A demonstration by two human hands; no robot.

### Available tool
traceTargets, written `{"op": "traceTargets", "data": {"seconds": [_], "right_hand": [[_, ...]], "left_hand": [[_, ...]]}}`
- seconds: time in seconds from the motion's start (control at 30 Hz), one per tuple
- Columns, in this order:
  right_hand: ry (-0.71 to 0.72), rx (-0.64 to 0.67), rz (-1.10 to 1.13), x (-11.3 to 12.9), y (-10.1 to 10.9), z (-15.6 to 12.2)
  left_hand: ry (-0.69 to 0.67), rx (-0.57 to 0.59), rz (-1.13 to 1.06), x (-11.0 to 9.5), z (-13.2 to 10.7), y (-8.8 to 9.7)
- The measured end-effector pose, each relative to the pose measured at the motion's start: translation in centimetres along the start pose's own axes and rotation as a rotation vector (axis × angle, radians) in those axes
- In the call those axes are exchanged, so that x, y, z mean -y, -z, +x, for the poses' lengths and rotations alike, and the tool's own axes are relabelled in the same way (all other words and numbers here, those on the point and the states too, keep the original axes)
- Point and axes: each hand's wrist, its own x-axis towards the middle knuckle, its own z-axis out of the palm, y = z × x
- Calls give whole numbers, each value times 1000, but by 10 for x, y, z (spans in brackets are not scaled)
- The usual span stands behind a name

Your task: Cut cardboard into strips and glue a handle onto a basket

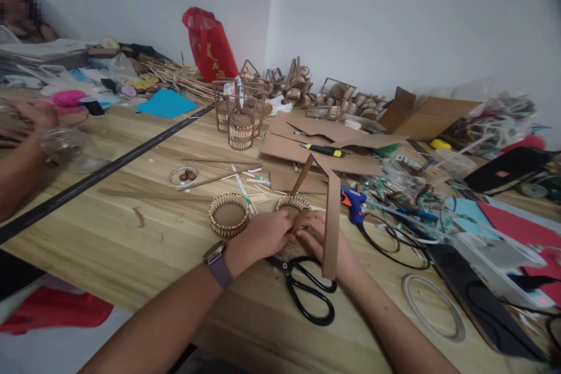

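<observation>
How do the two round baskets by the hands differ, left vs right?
The left basket shows its whole rim; the right basket is partly hidden by the left hand and right hand. A bent cardboard strip rises at the right basket; none rises at the left basket. Both have round stick walls.

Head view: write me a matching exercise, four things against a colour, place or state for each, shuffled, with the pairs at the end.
Things
1. Scissors
2. Strip
3. Bag
4. Glue gun

Descriptions
A. Red, upright near the wall
B. Blue, just right of the right hand
C. Black, with two looped handles
D. Brown, bent to a sharp angle

Pairs: 1-C, 2-D, 3-A, 4-B
</observation>
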Motion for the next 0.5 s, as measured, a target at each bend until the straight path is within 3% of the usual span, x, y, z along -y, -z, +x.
{"op": "traceTargets", "data": {"seconds": [0.5], "right_hand": [[33,-28,-15,-1,-3,1]], "left_hand": [[-10,-11,-9,0,2,-2]]}}
